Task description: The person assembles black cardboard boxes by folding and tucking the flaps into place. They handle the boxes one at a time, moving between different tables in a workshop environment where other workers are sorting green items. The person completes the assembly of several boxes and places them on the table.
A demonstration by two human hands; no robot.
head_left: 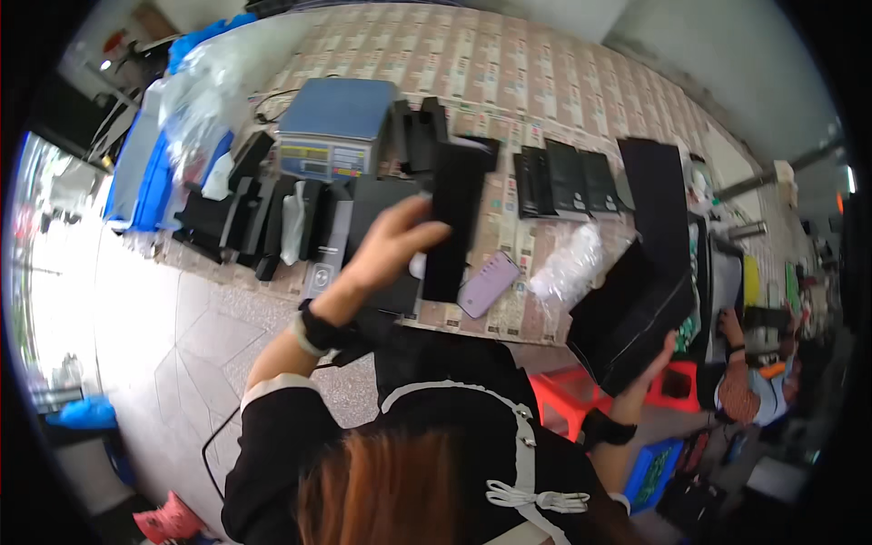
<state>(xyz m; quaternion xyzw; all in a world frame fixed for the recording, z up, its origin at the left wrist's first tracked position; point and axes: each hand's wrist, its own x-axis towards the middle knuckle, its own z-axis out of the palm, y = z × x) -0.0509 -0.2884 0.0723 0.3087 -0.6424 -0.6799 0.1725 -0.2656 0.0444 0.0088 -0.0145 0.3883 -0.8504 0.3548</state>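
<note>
- Right hand (656, 361): low and nearest, its fingers hooked round the bottom corner of a big black box (631, 318), which tilts off the table edge.
- Left hand (386, 245): raised, fingers closed on a long black strip (454, 222) held upright over the table (545, 82).
- Just beside the strip's lower end lies a lilac phone (488, 283); between the two hands sits a crumpled clear bag (568, 268).
- Left of the left hand: a row of black holders (263, 218) standing on edge, with a blue scale (334, 127) just beyond them.
- Beyond the right hand: flat black sleeves (563, 182) laid side by side.
- Far right, another person's hand (729, 325) works at its own pile.
- Step, as I judge it: strip and box are each in hand, not yet brought together; this looks like fitting an insert.
- Next move calls for levelling the box, turning its open side toward the left hand, and lining the strip up with a wall before sliding it in.
</note>
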